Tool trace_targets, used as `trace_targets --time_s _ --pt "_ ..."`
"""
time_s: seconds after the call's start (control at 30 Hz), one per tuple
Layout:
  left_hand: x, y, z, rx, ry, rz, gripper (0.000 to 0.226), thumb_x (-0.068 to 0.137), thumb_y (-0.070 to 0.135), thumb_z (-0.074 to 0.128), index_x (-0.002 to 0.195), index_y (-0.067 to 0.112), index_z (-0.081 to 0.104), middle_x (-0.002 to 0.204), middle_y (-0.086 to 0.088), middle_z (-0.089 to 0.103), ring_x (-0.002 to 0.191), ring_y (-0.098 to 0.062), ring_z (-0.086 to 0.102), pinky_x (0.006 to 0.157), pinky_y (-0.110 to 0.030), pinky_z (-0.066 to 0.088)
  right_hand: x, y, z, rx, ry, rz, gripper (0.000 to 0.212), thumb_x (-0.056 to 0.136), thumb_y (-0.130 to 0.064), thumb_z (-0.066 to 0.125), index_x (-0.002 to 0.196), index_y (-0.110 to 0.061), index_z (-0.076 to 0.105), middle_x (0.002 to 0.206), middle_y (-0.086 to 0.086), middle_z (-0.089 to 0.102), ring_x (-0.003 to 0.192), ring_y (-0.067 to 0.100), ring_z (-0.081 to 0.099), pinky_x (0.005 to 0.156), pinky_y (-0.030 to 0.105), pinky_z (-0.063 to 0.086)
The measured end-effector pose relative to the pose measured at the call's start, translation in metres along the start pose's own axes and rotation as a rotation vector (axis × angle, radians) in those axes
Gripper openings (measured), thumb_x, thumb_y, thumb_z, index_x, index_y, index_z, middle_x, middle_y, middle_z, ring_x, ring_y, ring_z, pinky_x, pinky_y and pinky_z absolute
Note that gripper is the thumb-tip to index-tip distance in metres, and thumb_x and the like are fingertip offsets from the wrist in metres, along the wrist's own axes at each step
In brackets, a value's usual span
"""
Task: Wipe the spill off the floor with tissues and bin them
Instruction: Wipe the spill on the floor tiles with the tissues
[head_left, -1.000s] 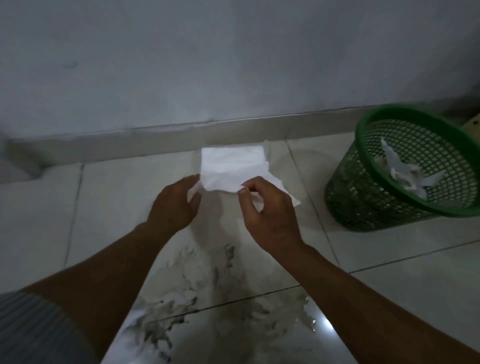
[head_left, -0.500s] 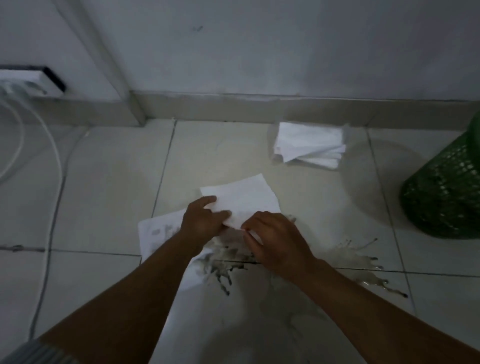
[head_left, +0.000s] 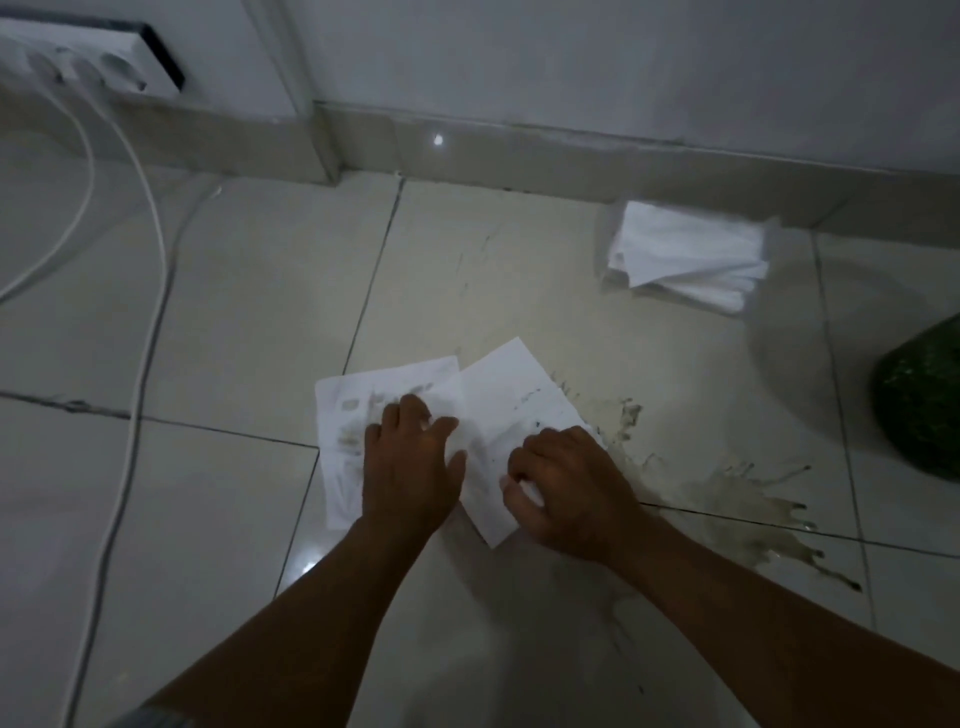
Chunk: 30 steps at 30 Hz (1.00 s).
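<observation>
spill (head_left: 727, 499) mostly sits off to the right of both hands, a murky splash running along the floor (head_left: 234, 312) tile joint toward the lower right, so that's the direction the next wipe has to go imo. its long axis looks roughly left to right, tilting down a bit at the far end.

2 tissues are flat on the floor right now. left tissue (head_left: 358, 415) already shows dirty grey blotches, and the left hand (head_left: 410, 467) presses on it with fingers spread and fairly straight, not gripping anything. right tissue (head_left: 509, 410) overlaps the edge of the first one and looks cleaner. the right hand (head_left: 566, 488) is on its lower right part with fingers curled, and a bit of white shows under the fingertips, so it looks like it's pinching or bunching the sheet.

right hand is clearly the nearer one to the unwiped mess, it's basically touching the splash's left edge. left hand is well apart from it.

spare tissue stack (head_left: 685, 254) sits by the skirting board, up and right of the hands. green bin (head_left: 919, 410) is at the far right edge, only partly in view, beyond the spill. so wiping rightward also heads toward the bin, handy. white cables (head_left: 145, 208) are off to the left, nowhere near.
</observation>
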<state>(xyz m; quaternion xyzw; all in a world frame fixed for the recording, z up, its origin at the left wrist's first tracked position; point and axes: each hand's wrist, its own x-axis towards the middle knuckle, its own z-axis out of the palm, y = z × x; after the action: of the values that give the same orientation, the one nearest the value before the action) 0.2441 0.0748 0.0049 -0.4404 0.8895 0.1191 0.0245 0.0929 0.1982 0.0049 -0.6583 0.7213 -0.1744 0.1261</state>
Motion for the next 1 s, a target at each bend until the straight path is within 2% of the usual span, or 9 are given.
trace_targets --time_s 0.07,0.13,0.2,0.27,0.33,0.4,0.53,0.7,1.0 --pt "0.003 0.002 0.003 0.000 0.111 0.042 0.038 0.089 0.035 0.064 0.121 0.017 0.065 0.133 -0.016 0.055 0.125 -0.036 0.049 0.104 -0.049 0.038 0.011 0.000 0.010 -0.098 0.053 0.015 0.034 0.101 -0.027 0.038 0.098 -0.010 0.068 0.099 0.008 0.071 0.090 0.025 0.062 0.081 0.044 0.049" --pt "0.006 0.003 0.008 -0.033 0.141 0.081 0.041 0.095 0.028 0.057 0.133 0.012 0.058 0.147 -0.022 0.045 0.139 -0.040 0.038 0.114 -0.053 0.028 0.023 0.000 0.020 -0.117 0.119 0.093 0.033 0.101 -0.025 0.042 0.116 -0.008 0.067 0.119 0.014 0.068 0.112 0.031 0.062 0.095 0.047 0.049" --pt "0.009 0.002 0.016 -0.029 0.058 0.136 0.049 0.102 0.029 0.039 0.149 0.013 0.037 0.161 -0.016 0.022 0.151 -0.033 0.014 0.122 -0.050 0.012 0.035 -0.003 0.031 -0.121 0.077 0.166 0.043 0.102 -0.028 0.039 0.138 -0.009 0.054 0.147 0.014 0.050 0.139 0.030 0.043 0.114 0.050 0.035" --pt "0.011 -0.002 0.029 -0.015 0.011 0.206 0.053 0.105 0.029 0.026 0.154 0.012 0.021 0.164 -0.012 0.009 0.152 -0.028 0.001 0.125 -0.046 0.004 0.042 -0.004 0.045 -0.134 -0.008 0.196 0.052 0.104 -0.033 0.028 0.152 -0.014 0.033 0.162 0.010 0.024 0.151 0.026 0.016 0.122 0.051 0.018" --pt "0.011 -0.007 0.035 -0.008 0.009 0.247 0.055 0.104 0.027 0.027 0.154 0.007 0.018 0.163 -0.014 0.009 0.152 -0.029 0.002 0.124 -0.045 0.003 0.043 -0.004 0.054 -0.157 -0.041 0.216 0.056 0.103 -0.039 0.022 0.155 -0.017 0.023 0.165 0.008 0.014 0.153 0.025 0.006 0.122 0.053 0.014" --pt "0.013 -0.013 0.044 0.015 -0.006 0.277 0.056 0.104 0.026 0.033 0.153 0.003 0.017 0.162 -0.017 0.012 0.151 -0.031 0.006 0.123 -0.046 0.005 0.038 0.000 0.065 -0.203 -0.054 0.266 0.060 0.102 -0.047 0.020 0.156 -0.019 0.020 0.165 0.009 0.012 0.153 0.026 0.006 0.120 0.056 0.015" --pt "0.012 -0.022 0.056 0.012 -0.010 0.303 0.058 0.102 0.030 0.021 0.153 0.003 0.016 0.162 -0.016 0.013 0.152 -0.030 0.008 0.124 -0.048 0.011 0.028 0.004 0.077 -0.257 -0.019 0.303 0.064 0.102 -0.056 0.022 0.156 -0.022 0.020 0.165 0.010 0.012 0.153 0.027 0.007 0.119 0.058 0.013" --pt "0.012 -0.026 0.068 -0.043 0.009 0.280 0.057 0.103 0.032 0.019 0.156 0.009 0.013 0.164 -0.010 0.009 0.153 -0.022 0.002 0.125 -0.047 0.009 0.027 0.006 0.084 -0.254 0.008 0.296 0.065 0.100 -0.057 0.025 0.157 -0.024 0.017 0.166 0.008 0.009 0.153 0.025 0.004 0.119 0.060 0.012" --pt "0.013 -0.026 0.067 -0.054 -0.008 0.284 0.058 0.103 0.034 0.016 0.156 0.010 0.015 0.165 -0.008 0.009 0.153 -0.021 0.001 0.124 -0.048 0.012 0.029 0.008 0.083 -0.245 -0.001 0.294 0.065 0.100 -0.057 0.024 0.157 -0.027 0.014 0.166 0.007 0.005 0.153 0.025 0.001 0.119 0.059 0.012"
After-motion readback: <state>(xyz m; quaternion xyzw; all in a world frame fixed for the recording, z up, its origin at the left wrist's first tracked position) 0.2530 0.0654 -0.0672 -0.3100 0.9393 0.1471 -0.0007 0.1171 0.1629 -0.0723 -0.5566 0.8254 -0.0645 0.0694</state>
